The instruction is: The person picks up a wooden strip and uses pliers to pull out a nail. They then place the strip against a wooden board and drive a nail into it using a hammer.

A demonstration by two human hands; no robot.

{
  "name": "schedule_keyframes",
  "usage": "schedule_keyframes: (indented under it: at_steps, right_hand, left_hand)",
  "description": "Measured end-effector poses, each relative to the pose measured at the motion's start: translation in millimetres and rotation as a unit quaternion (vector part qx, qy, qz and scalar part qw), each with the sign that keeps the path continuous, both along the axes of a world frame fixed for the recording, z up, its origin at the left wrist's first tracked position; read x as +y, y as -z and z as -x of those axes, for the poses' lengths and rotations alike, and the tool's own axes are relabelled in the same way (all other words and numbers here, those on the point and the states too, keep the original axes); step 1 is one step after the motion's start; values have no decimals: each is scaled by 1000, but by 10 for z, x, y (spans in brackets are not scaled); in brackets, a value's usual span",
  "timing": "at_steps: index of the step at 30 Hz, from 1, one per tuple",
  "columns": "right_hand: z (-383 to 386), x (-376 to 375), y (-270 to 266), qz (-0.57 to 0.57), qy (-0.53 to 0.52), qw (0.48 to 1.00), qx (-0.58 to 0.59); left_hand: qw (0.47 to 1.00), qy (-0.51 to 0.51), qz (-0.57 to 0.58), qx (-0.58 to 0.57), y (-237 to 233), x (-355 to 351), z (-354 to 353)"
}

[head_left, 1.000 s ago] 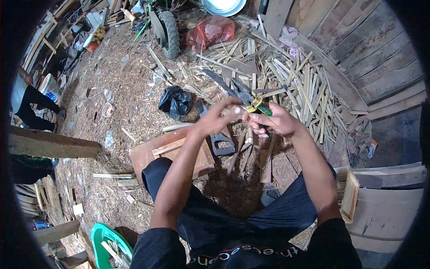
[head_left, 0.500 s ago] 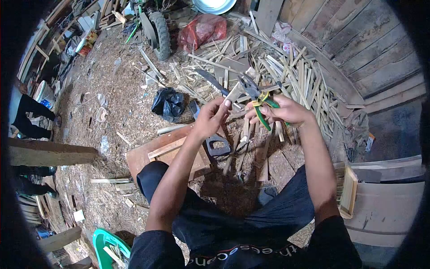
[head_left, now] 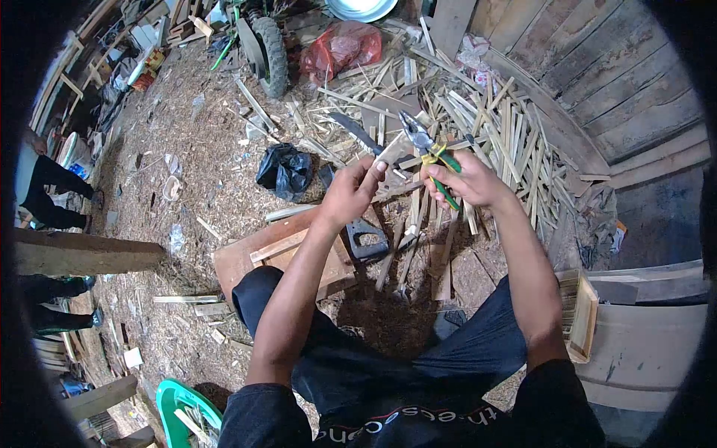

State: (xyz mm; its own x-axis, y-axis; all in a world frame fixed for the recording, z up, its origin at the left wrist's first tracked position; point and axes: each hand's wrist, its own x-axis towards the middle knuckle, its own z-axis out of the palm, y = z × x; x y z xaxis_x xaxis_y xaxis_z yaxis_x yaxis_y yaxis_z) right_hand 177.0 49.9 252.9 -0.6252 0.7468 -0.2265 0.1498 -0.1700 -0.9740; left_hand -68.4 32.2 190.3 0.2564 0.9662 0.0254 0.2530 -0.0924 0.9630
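My left hand [head_left: 351,193] pinches a short flat strip of pale wood [head_left: 393,150], thumb on top, its far end pointing up and to the right. My right hand [head_left: 472,181] is wrapped round the green and yellow handles of a pair of pliers [head_left: 419,137]. The metal jaws point up and left, overlapping the far end of the strip in this view. Below my hands a handsaw's dark grey handle [head_left: 367,240] shows beside a brown wooden board [head_left: 246,252]. A long dark blade [head_left: 354,131] lies beyond my left hand.
Thin wood strips [head_left: 515,142] are heaped at the right by a plank wall [head_left: 612,67]. A black plastic bag [head_left: 284,172], a red bag [head_left: 342,51] and a wheel [head_left: 270,58] lie ahead. A green basin [head_left: 170,414] stands lower left; another person's legs [head_left: 56,190] show far left.
The pliers have turned and shifted slightly in my right hand, which closes more around the handles. My left hand keeps its hold on the wood strip. The whole view has moved slightly.
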Motion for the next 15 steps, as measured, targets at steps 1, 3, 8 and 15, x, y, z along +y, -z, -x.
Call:
schedule_keyframes:
  at_steps: [1, 3, 8, 15]
  right_hand:
    - [39, -10, 27, -167, 44, 978, -113]
    - [110, -49, 137, -474, 123, 812, -318]
    - [76, 31, 326, -349, 180, 889, -235]
    - [240, -176, 317, 36, 61, 997, -8]
  left_hand:
    - [1000, -22, -7, 22, -40, -9, -16]
    - [996, -65, -19, 65, -103, -35, -57]
    - [969, -187, 53, -155, 39, 93, 158]
    - [710, -316, -33, -628, -8, 330, 727]
